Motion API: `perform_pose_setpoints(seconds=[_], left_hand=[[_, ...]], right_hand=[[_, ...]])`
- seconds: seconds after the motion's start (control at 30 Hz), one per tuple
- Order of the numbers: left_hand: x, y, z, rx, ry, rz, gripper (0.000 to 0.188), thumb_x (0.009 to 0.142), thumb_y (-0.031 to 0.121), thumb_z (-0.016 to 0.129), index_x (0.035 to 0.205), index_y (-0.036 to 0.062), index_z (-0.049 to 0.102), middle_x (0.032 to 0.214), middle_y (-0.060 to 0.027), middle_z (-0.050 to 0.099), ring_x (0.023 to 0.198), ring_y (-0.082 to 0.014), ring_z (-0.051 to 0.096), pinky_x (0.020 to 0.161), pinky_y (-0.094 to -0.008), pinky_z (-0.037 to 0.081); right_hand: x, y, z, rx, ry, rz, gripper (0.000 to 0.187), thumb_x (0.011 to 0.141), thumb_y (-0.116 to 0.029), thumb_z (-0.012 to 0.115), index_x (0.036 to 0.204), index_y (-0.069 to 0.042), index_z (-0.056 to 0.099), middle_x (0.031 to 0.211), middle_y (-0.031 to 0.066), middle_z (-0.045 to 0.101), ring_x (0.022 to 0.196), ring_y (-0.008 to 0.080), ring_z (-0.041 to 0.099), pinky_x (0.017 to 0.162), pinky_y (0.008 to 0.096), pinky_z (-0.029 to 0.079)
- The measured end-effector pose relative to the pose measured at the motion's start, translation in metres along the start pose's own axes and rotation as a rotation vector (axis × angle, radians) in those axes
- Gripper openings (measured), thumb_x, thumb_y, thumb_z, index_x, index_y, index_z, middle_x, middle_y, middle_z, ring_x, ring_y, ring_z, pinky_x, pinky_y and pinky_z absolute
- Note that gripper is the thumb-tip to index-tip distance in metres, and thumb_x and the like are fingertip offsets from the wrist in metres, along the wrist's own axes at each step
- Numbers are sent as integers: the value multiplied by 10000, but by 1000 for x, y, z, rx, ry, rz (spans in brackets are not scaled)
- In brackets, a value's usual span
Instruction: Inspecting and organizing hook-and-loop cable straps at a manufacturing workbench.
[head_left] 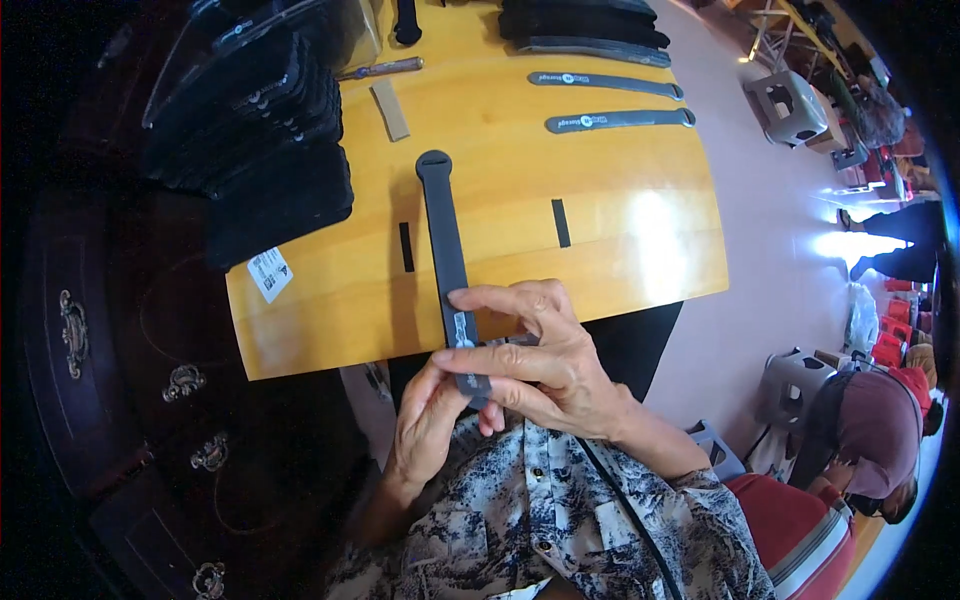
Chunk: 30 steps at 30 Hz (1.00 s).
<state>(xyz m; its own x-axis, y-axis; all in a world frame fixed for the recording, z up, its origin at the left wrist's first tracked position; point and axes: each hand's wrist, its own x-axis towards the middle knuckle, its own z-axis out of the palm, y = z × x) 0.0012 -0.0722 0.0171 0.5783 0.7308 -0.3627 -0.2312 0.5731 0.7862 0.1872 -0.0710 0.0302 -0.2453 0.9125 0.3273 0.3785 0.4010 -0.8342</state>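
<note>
Upright in front of me stands a dark grey strap [446, 235] with a rounded, slotted end at the top and pale printing near its lower end. My left hand [425, 430] pinches the strap's bottom end between thumb and fingers. From the other side, my right hand [560, 360] grips the same strap, its fingertips laid along the printed part. Two similar straps, a farther strap [605, 83] and a nearer strap [620, 121], lie flat at the table's far right.
Dark stacked pieces [290, 150] cover the left of the yellow table [640, 270]; another dark stack [585, 30] sits at the far right. A tan strip [390, 110], a pen-like tool [382, 69] and a white label [270, 273] lie there too. Stools [790, 105] and a seated person [870, 430] are at right.
</note>
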Motion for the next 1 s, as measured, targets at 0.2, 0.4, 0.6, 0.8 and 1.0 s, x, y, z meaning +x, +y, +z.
perform_pose_setpoints(seconds=[0.2, 0.4, 0.6, 0.8, 1.0], left_hand=[[0, 9, 19, 225, -25, 158, 272, 1020, 226, 392, 1016, -24, 499, 711, -66, 526, 642, -133, 545, 597, -264, 465], [-46, 4, -9, 511, -524, 119, 289, 965, 144, 519, 1139, -84, 548, 816, -106, 608, 712, -183, 617, 635, -306, 495], [-60, -17, -30, 307, -201, -31, 240, 967, 197, 510, 995, -35, 566, 808, -84, 623, 704, -150, 598, 665, -290, 490], [-15, -15, -21, 172, -31, 21, 289, 988, 235, 466, 986, -40, 554, 700, -70, 537, 630, -135, 540, 582, -266, 444], [1, -20, -15, 160, 46, -14, 268, 976, 211, 448, 988, -30, 563, 665, -59, 515, 594, -135, 530, 540, -252, 420]], right_hand=[[29, -3, -12, 135, 228, 98, 165, 921, -181, 598, 975, -46, 676, 1024, 82, 640, 857, 191, 573, 769, 300, 437], [100, 40, -172, -24, 1030, 53, 286, 991, -318, 500, 935, -82, 652, 769, -19, 594, 668, 30, 521, 557, 192, 388], [9, 48, -294, -278, 1385, -149, 216, 966, -261, 574, 928, -66, 659, 737, 9, 641, 560, 58, 532, 464, 189, 397], [-18, 79, -229, -1151, 1184, 115, 138, 931, -199, 617, 978, -74, 651, 802, 61, 684, 594, 128, 629, 486, 287, 479], [-3, 110, -127, -894, 585, 151, 229, 794, -29, 700, 1019, -71, 692, 827, 62, 648, 664, 157, 664, 583, 273, 551]])
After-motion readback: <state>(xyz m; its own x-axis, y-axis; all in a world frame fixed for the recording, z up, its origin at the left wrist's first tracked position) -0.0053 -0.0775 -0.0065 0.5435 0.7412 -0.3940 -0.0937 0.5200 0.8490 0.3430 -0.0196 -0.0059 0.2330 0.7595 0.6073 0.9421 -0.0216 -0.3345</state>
